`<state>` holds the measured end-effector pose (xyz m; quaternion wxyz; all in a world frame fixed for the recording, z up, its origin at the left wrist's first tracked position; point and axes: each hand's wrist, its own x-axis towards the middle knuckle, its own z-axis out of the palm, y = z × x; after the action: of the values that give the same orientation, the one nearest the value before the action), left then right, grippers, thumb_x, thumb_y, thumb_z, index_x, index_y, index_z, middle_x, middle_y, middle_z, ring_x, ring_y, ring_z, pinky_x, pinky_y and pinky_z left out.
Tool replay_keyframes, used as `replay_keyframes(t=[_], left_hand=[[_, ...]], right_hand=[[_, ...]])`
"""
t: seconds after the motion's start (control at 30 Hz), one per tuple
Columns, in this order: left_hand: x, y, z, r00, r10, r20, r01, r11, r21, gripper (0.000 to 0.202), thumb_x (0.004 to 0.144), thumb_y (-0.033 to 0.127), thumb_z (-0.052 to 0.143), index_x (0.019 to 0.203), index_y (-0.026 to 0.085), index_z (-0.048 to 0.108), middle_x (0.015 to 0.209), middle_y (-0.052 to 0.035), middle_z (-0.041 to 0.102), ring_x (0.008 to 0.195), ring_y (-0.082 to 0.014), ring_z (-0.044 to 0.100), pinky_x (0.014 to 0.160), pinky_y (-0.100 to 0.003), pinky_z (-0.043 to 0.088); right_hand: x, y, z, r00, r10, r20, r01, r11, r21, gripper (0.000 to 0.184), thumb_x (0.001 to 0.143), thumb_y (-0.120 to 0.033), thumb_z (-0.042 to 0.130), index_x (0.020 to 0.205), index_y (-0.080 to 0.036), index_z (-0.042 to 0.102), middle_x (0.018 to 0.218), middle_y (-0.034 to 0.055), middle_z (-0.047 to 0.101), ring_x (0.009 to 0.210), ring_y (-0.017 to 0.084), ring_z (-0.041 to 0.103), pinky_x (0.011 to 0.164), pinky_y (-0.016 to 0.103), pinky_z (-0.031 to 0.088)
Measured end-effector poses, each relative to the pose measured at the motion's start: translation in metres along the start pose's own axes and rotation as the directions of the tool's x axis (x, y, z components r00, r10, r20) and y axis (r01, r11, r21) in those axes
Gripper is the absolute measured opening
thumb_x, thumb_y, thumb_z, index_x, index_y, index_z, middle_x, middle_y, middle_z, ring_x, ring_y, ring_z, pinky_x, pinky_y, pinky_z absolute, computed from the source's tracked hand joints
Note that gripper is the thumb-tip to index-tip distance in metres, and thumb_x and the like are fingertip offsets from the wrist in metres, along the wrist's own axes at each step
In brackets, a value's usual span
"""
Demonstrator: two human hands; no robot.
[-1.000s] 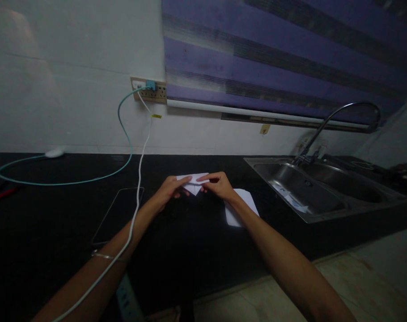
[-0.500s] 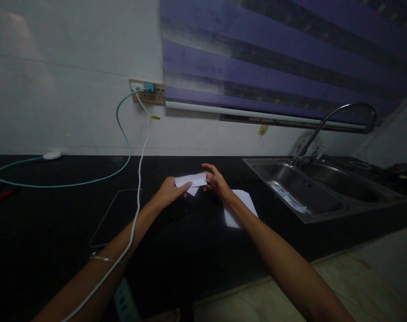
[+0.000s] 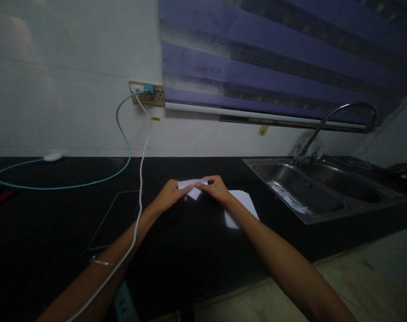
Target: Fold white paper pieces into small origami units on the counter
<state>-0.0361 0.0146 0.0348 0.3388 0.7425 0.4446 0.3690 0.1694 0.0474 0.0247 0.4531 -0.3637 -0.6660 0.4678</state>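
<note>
A small folded white paper (image 3: pixel 194 193) is held above the black counter, a pointed flap hanging below its long upper band. My left hand (image 3: pixel 171 195) grips its left end, thumb on the near face. The right end is pinched by my right hand (image 3: pixel 216 188), its thumb also pressed on the near face, close to the left thumb. Fingers behind the paper are mostly hidden. Under my right forearm lies a stack of white paper sheets (image 3: pixel 242 208), partly covered by the arm.
A dark flat tablet-like device (image 3: pixel 114 219) lies beside my left forearm. A white cable (image 3: pixel 141 179) runs from the wall socket (image 3: pixel 148 95) across that forearm. To the right is a steel sink (image 3: pixel 304 183) with paper scraps (image 3: pixel 290 200) in it. A teal cable (image 3: pixel 89 182) loops at left.
My right hand has closed on the right end of the folded paper; its fingers were raised and spread before. The paper's upper band has tilted and the flap shows more.
</note>
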Motion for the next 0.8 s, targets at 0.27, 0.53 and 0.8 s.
replay_keyframes(t=[0.27, 0.53, 0.8], left_hand=[[-0.002, 0.005, -0.003, 0.985, 0.000, 0.170, 0.015, 0.996, -0.085, 0.062, 0.092, 0.062, 0.038, 0.071, 0.012, 0.069, 0.056, -0.0036, 0.057, 0.046, -0.0102, 0.044, 0.047, -0.022, 0.032], [0.000, -0.001, -0.003, 0.999, 0.024, 0.029, -0.022, 0.998, -0.063, 0.056, 0.091, 0.059, 0.045, 0.056, 0.018, 0.058, 0.048, -0.0004, 0.050, 0.043, -0.0100, 0.042, 0.045, -0.023, 0.028], [-0.001, 0.007, -0.003, 0.971, -0.210, -0.113, 0.160, 0.926, -0.341, 0.038, 0.083, 0.052, 0.065, 0.074, 0.015, 0.070, 0.047, -0.0008, 0.058, 0.036, -0.0070, 0.036, 0.039, -0.022, 0.021]], right_hand=[[0.005, 0.008, -0.011, 0.998, 0.049, -0.046, -0.045, 0.994, 0.100, 0.032, 0.060, -0.042, 0.086, 0.074, -0.015, 0.074, 0.065, 0.0025, 0.068, 0.055, 0.011, 0.057, 0.056, 0.025, 0.043], [0.005, 0.007, -0.019, 0.999, 0.035, 0.004, -0.035, 0.995, 0.088, 0.037, 0.066, -0.048, 0.080, 0.076, -0.014, 0.074, 0.069, 0.0041, 0.070, 0.061, 0.014, 0.062, 0.063, 0.029, 0.049], [0.002, -0.005, -0.010, 0.995, -0.055, -0.084, 0.042, 0.988, -0.149, 0.038, 0.077, -0.048, 0.071, 0.093, -0.014, 0.077, 0.049, -0.0033, 0.057, 0.043, 0.009, 0.045, 0.045, 0.023, 0.032]])
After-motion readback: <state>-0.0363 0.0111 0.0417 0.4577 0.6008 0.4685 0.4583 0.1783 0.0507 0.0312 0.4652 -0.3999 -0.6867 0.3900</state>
